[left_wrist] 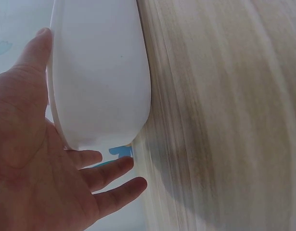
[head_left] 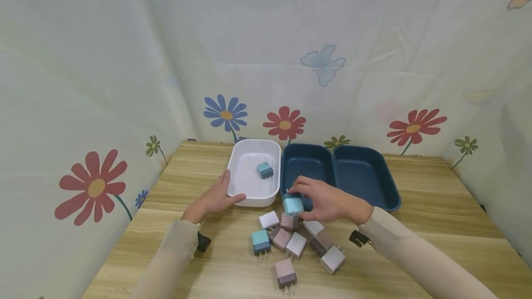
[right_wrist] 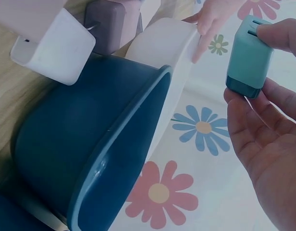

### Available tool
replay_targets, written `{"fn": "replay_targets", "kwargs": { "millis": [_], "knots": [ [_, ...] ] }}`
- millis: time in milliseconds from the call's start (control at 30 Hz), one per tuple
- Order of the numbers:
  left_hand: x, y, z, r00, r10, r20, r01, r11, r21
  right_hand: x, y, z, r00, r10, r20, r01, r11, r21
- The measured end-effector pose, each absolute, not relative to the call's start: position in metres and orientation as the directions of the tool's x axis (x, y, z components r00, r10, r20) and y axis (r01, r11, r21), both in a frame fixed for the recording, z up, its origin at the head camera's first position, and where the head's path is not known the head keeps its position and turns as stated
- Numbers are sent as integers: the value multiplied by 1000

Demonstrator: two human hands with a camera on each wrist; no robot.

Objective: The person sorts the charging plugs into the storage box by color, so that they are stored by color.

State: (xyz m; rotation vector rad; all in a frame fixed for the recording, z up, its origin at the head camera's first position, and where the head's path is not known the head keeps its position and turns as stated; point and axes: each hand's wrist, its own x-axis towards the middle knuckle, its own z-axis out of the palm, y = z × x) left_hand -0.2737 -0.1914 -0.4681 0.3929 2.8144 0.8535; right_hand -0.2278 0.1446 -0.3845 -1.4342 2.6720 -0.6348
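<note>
My right hand (head_left: 328, 200) pinches a teal charger block (head_left: 293, 204) between thumb and fingers, above the front of the left blue bin. The right wrist view shows the same block (right_wrist: 249, 57) upright in my right hand (right_wrist: 275, 120), its slotted end by the thumb. My left hand (head_left: 214, 197) touches the white bin (head_left: 254, 201) at its left front corner, thumb along the front rim. In the left wrist view the left hand (left_wrist: 51, 144) has its fingers spread beside the white wall (left_wrist: 102, 77). Another teal block (head_left: 264, 170) lies inside the white bin.
On the table (head_left: 224, 271), in front of the bins, lie several white and pink blocks with prongs and one teal block (head_left: 260, 242). Two joined blue bins (head_left: 307, 166) stand right of the white one. A flowered cloth (head_left: 249, 36) hangs behind.
</note>
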Motion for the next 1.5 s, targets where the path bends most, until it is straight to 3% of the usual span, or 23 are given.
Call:
{"fn": "replay_targets", "kwargs": {
  "millis": [900,1500],
  "knots": [
    [-274,-192,-469,-948,307,-80,212,801,560,-240,130,-377,-545,-824,154,-812,474,-340],
    [-277,-197,-473,-945,318,-78,225,803,553,-256,119,-381,-596,-793,127,-783,539,-311]
  ]
}}
